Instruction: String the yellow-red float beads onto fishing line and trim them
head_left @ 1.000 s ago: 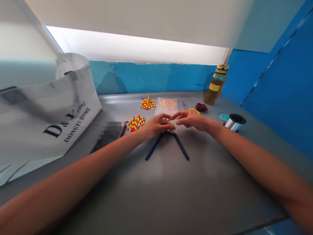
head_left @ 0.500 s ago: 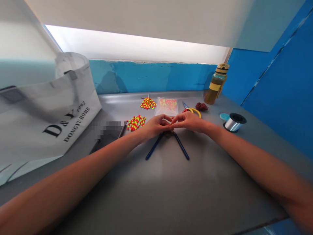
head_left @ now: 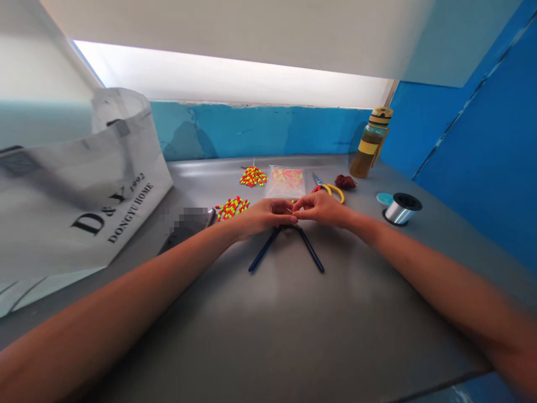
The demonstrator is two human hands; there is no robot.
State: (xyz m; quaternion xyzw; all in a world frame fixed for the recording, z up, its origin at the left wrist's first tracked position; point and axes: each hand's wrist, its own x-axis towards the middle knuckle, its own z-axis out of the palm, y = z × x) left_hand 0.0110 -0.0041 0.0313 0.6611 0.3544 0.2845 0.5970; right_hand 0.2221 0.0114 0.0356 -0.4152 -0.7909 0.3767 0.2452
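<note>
My left hand [head_left: 267, 215] and my right hand [head_left: 322, 209] meet fingertip to fingertip above the table, each closed in a pinch. Whatever sits between the fingertips is too small and too hidden to name. Just under them lies a hand tool like pliers with dark blue handles [head_left: 263, 250] spread toward me; its head is covered by my hands. A small heap of red and yellow-green bead-like pieces [head_left: 233, 207] lies left of my left hand. Beyond my fingers is a clear plastic bag of similar pieces [head_left: 287, 179]. Scissors with yellow handles [head_left: 331, 192] lie behind my right hand.
A second cluster of red and yellow pieces [head_left: 253, 176] lies farther back. Dark red thread [head_left: 345, 182], a spool of clear line [head_left: 401, 210], a light blue disc [head_left: 384, 198] and a bottle [head_left: 370, 146] stand right. A large white bag [head_left: 121, 196] and a dark flat object [head_left: 188, 228] are left.
My fingertips have shifted slightly, with both hands still pinched together at the same place. The view has moved a little; the things on the table stay put.
</note>
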